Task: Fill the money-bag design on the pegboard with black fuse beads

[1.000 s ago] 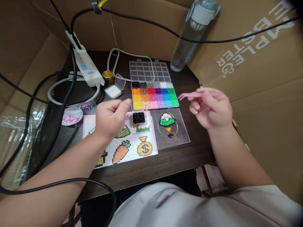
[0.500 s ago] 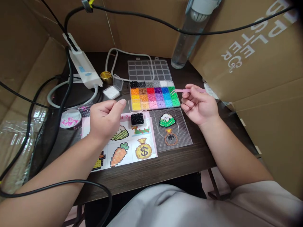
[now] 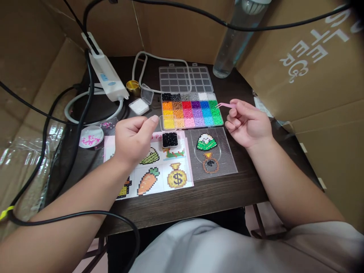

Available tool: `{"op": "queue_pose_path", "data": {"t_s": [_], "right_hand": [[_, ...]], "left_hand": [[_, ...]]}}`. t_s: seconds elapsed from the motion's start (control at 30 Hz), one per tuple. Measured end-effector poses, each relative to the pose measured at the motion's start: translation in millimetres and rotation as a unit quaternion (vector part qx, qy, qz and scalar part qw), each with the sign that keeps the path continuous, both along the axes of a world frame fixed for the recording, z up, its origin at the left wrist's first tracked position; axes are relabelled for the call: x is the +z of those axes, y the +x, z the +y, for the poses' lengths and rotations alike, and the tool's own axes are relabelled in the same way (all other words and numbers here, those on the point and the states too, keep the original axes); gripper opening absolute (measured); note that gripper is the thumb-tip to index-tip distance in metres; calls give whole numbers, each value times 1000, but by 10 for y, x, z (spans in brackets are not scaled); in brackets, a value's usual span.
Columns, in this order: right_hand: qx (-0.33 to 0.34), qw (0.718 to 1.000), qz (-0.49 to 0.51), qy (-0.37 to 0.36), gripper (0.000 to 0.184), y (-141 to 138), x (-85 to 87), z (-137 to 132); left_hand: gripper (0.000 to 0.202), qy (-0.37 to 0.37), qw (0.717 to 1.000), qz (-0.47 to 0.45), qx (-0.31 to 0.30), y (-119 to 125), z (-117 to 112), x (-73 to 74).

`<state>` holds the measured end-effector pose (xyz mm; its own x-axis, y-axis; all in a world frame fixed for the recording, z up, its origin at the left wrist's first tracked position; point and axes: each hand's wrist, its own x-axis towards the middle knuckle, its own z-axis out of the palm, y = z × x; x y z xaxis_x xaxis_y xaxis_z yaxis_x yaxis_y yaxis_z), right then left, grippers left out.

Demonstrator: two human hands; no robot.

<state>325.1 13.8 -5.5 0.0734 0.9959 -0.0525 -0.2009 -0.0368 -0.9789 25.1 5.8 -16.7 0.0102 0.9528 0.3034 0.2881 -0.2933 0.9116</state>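
My left hand (image 3: 132, 138) is closed in a fist above the printed pattern sheet (image 3: 149, 179), thumb laid over the curled fingers. Whether anything is inside it is hidden. Between the thumb and fingers of my right hand (image 3: 250, 123) are pink tweezers (image 3: 227, 105). Their bent tips point left, over the green beads of the compartment box (image 3: 193, 128). Below it lies a clear pegboard (image 3: 227, 167) bearing a green and white rice-ball bead figure (image 3: 206, 143) and a part-outlined money-bag figure (image 3: 210, 163). A small box of black beads (image 3: 170, 139) stands on the sheet.
At the back left are a white power strip (image 3: 106, 74) and black cables (image 3: 90, 83). A box of white beads (image 3: 138, 106), a gold cup (image 3: 132, 86) and a tub with pink beads (image 3: 91, 137) stand left. A clear bottle (image 3: 227, 57) stands by the cardboard wall (image 3: 318, 83).
The whole view has shifted a little, so things appear farther right and higher. The tweezer tips have moved slightly right across the bead box. My left hand keeps its fist.
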Motion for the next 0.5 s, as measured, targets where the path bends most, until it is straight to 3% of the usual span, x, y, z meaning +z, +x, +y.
{"op": "queue_pose_path", "data": {"t_s": [0.5], "right_hand": [[5,997,47,-61,4,-102,66,-58]], "left_hand": [[54,19,1000,-16,-10,22,12,-7]]}}
